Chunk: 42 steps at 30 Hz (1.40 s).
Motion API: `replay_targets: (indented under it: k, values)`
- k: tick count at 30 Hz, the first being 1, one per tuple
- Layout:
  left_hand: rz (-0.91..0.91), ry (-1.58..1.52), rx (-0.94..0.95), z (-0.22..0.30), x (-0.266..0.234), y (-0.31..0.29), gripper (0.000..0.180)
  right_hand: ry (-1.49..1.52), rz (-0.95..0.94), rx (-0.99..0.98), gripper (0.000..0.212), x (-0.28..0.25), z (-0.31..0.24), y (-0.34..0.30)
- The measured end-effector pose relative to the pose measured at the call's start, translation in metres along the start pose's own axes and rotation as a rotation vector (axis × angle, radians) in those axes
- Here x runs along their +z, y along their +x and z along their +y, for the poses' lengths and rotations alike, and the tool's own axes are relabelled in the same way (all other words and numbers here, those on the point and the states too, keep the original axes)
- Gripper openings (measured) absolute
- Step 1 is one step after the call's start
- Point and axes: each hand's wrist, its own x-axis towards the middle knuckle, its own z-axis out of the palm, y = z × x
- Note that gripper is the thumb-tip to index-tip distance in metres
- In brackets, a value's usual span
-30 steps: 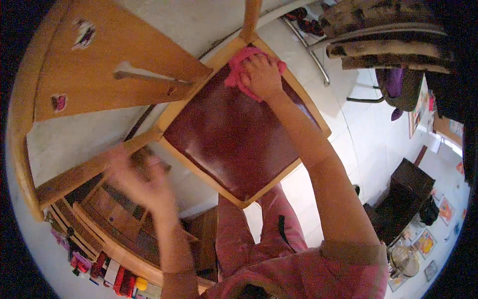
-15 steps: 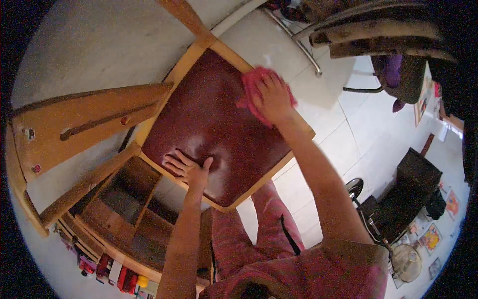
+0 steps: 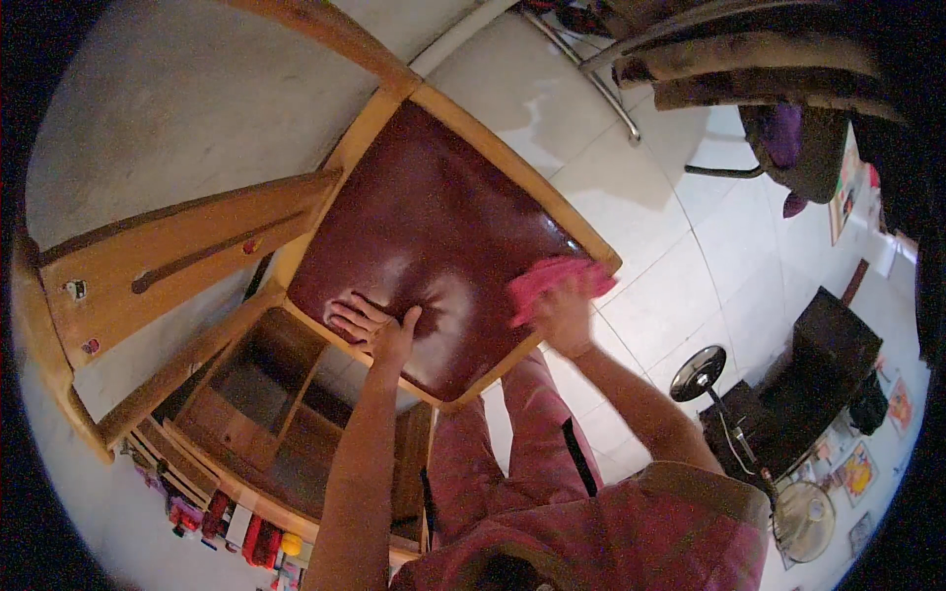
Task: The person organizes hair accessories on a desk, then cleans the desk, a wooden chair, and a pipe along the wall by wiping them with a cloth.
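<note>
In front of me is a wooden chair with a glossy dark red padded seat (image 3: pixel 414 217) in a light wooden frame. My left hand (image 3: pixel 372 330) lies flat on the seat's near left part, its fingers spread, pressing creases into the cover. At the seat's right corner my right hand (image 3: pixel 565 313) is closed on a pink cloth (image 3: pixel 552 281), which lies over the seat and the wooden edge. That hand is a little blurred, and the cloth hides part of its fingers.
The chair's wooden backrest (image 3: pixel 187 241) rises at the left beside a pale wall. Below it stands a wooden shelf unit (image 3: pixel 261 384). White floor tiles (image 3: pixel 641 246) spread to the right, with a standing fan (image 3: pixel 803 520) and a black box-shaped thing (image 3: pixel 823 355) farther off.
My right hand has drawn the pink cloth toward me along the seat's right edge, from its middle to the near right corner. My left hand stays in place on the seat.
</note>
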Motion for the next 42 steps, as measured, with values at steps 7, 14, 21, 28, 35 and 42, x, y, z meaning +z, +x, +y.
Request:
replay_targets:
  k: [7,14,21,28,35,42]
  values:
    - [0.33,0.795,-0.349,-0.02,0.036,0.023,0.125,0.065,-0.075,-0.857,0.038,0.042,-0.116,0.089]
    - [-0.06,-0.102,0.01,0.014,-0.01,-0.005,0.124,-0.103,0.525,0.327,0.029,-0.015,0.004,0.109]
    - [0.108,-0.125,0.031,0.007,-0.012,-0.012,0.12,-0.041,0.417,0.279,0.041,0.075,-0.116,-0.042]
    - [0.447,-0.302,0.113,-0.066,0.036,-0.042,0.109,-0.284,0.161,-0.019,0.045,0.065,-0.06,-0.04]
    - [-0.467,-1.346,-0.834,-0.043,0.084,-0.161,0.097,-0.099,0.164,0.621,0.056,-0.025,0.095,0.075]
    - [-0.242,-2.393,-0.608,-0.041,0.181,-0.167,0.07,0.315,-0.051,0.445,0.071,-0.023,0.104,0.089]
